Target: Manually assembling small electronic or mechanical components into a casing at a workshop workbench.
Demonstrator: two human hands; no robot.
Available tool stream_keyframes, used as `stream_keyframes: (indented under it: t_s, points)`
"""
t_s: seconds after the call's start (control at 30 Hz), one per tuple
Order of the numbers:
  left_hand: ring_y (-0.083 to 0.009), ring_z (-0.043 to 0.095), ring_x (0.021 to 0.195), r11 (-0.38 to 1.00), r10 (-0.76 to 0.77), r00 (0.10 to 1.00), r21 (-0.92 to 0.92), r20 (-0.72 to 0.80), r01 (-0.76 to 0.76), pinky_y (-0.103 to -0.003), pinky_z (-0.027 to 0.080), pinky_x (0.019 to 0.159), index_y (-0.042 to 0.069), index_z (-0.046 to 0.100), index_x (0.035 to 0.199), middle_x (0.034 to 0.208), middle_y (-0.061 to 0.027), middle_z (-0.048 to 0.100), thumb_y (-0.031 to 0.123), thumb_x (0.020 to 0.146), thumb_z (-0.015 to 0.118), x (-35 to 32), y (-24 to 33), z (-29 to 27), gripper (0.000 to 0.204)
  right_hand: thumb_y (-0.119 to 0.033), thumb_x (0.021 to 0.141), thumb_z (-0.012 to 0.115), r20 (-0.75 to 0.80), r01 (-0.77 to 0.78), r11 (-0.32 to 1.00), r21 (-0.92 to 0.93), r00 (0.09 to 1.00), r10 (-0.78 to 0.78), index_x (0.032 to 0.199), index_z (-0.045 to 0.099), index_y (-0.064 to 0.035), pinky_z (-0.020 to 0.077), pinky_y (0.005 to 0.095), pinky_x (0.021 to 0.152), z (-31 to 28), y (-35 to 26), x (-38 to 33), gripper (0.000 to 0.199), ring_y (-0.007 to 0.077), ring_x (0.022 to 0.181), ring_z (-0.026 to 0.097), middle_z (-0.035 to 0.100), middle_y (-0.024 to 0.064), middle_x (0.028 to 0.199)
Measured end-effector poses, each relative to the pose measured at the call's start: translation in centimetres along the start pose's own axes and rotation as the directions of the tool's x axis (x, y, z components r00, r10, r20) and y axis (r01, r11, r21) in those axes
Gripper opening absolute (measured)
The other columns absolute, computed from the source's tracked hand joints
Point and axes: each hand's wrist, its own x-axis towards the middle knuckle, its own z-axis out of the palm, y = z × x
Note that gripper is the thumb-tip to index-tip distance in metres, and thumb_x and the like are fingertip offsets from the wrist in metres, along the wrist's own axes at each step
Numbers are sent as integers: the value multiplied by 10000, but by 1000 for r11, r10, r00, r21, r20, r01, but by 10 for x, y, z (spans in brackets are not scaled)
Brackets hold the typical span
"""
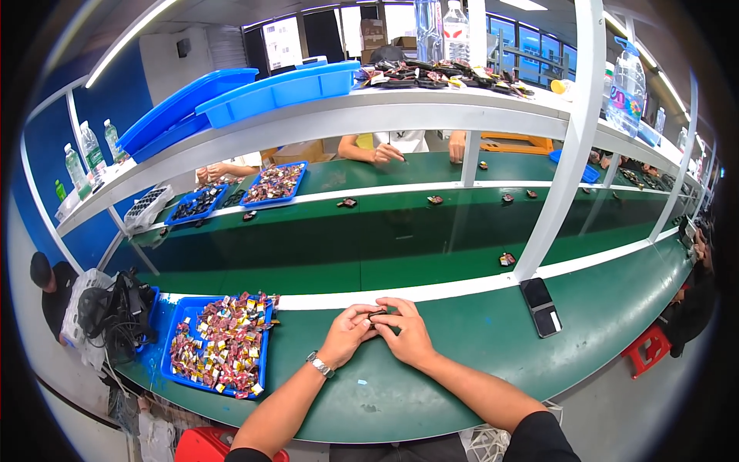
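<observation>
Over the green worktop [454, 331], my left hand [346, 336] and my right hand [408, 333] meet in front of me. Their fingertips close together around a small dark part [376, 315]. Fingers cover much of it, so its exact kind does not show. A watch with a metal band [319, 364] is on my left wrist. To the left of my hands stands a blue tray [166, 356], heaped with small reddish parts [219, 346] that carry yellow and white patches.
A black folding phone [541, 306] lies right of my hands, by a white post [566, 146]. Beyond the white rail, small parts [506, 259] sit on a green belt [323, 254]. Blue bins [277, 92] rest on the overhead shelf. Co-workers' hands [387, 153] show across the line.
</observation>
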Motion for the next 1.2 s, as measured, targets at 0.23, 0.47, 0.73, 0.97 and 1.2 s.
stream_keyframes:
  t_s: [0.23,0.47,0.73,0.97,1.2]
  points:
    - [-224,619,1183,1000,8,1000,-21,-4,-8,-402,522,1026,30,497,1277,1269,-136,628,89,1020,551,0,4,2,269,-36,810,726,-12,104,984,-146,994,-107,976,762,-87,495,400,977,-4,-2,3,177,296,1203,540,626,83,1247]
    - [-231,627,1158,999,21,999,-36,-40,-22,-416,539,1007,50,483,1276,1247,-143,632,71,1023,533,1,5,5,259,-59,833,726,34,49,998,-38,998,-47,961,738,-91,488,396,988,-6,-1,3,133,297,1227,530,619,77,1276]
    - [-207,647,1097,1000,27,999,11,-25,-26,-389,576,942,59,541,1148,1127,-95,642,89,1016,563,-1,-3,-6,138,-90,862,704,58,2,1000,6,998,-3,979,730,-95,448,411,1032,-9,1,3,120,302,1234,533,622,83,1283]
    - [-188,670,1039,994,-2,999,105,-50,7,-344,602,869,59,545,1085,1077,-69,644,112,1016,577,2,-1,-5,93,-88,861,703,77,-42,998,56,996,38,973,738,-91,452,403,1028,-11,3,3,117,290,1224,548,641,78,1256]
    - [-200,644,1108,998,-22,998,61,-58,26,-366,582,920,50,507,1241,1193,-110,634,83,1020,549,0,6,4,227,-98,870,687,53,-31,999,-32,998,33,984,735,-78,471,397,1010,-9,-1,1,126,285,1217,532,631,62,1250]
